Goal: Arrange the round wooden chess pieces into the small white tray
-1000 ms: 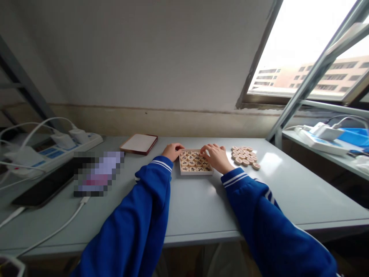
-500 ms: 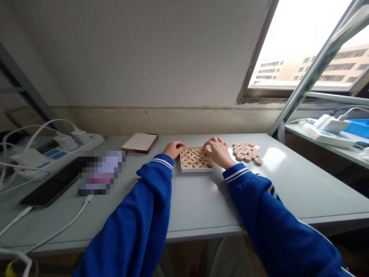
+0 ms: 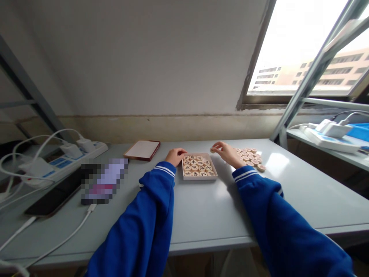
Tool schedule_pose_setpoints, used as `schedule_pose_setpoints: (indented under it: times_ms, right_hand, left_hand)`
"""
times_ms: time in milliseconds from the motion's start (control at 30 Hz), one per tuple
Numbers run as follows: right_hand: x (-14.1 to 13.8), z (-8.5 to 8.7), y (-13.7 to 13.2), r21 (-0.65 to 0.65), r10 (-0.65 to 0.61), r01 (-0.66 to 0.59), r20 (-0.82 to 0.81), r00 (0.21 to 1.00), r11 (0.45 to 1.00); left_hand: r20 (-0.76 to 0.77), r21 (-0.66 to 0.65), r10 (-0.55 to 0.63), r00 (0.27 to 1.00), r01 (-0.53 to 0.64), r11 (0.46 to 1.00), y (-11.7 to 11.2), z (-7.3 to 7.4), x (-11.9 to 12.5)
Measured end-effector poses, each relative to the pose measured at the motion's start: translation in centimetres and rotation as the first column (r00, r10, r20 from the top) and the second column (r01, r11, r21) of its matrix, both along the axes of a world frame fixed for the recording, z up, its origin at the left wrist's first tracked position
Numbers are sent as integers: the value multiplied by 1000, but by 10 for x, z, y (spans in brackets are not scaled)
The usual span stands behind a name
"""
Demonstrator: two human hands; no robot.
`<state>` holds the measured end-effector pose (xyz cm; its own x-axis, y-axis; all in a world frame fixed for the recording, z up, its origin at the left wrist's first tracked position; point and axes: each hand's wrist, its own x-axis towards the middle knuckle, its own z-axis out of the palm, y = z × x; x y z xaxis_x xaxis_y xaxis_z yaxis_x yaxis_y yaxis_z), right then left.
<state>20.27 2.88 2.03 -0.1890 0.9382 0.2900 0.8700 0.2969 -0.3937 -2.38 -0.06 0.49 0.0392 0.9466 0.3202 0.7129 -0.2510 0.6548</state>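
A shallow white open box (image 3: 200, 178) filled with rows of round wooden Chinese chess pieces (image 3: 194, 168) lies in the middle of the desk. Black characters mark their tops, and a gap shows at the box's far right corner. My left hand (image 3: 175, 157) grips the box's far left edge, fingers bent. Beyond the far right corner, my right hand (image 3: 229, 154) pinches one chess piece (image 3: 212, 150) between thumb and fingers, just above the desk. A cluster of loose pieces (image 3: 253, 156) with reddish marks lies right of that hand, partly hidden by it.
A dark red box lid (image 3: 142, 150) lies inner side up at the back left. Two phones, a dark one (image 3: 53, 196) and a pixelated one (image 3: 105, 181), and a power strip (image 3: 63, 163) with cables occupy the desk's left. Another strip (image 3: 331, 138) sits on the right shelf.
My right hand has moved away from the box's far right corner with a chess piece, leaving a gap there. My left hand stays at the box. The whole view has shifted slightly.
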Motion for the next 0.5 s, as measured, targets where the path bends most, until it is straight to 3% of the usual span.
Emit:
schedule_pose_setpoints:
  times_ms: [67, 167, 300, 400, 500]
  right_hand:
    - [6, -2, 1, 49, -34, 27, 140, 990, 998]
    - [7, -2, -4, 204, -5, -45, 239, 971, 978]
    - [10, -4, -4, 197, 80, -145, 303, 950, 970]
    - [21, -7, 4, 224, -38, -35, 314, 949, 974]
    - [27, 1, 1, 267, -156, 99, 199, 968, 959]
  left_hand:
    - [2, 3, 0, 1000, 0, 1000, 0, 0, 0]
    - [7, 3, -1, 1000, 1, 1000, 1, -1, 0]
    - [13, -6, -7, 1000, 7, 1000, 2, -3, -1]
    - [16, -11, -6, 1000, 6, 1000, 4, -5, -2]
    - [23, -7, -3, 1000, 3, 1000, 4, -5, -2]
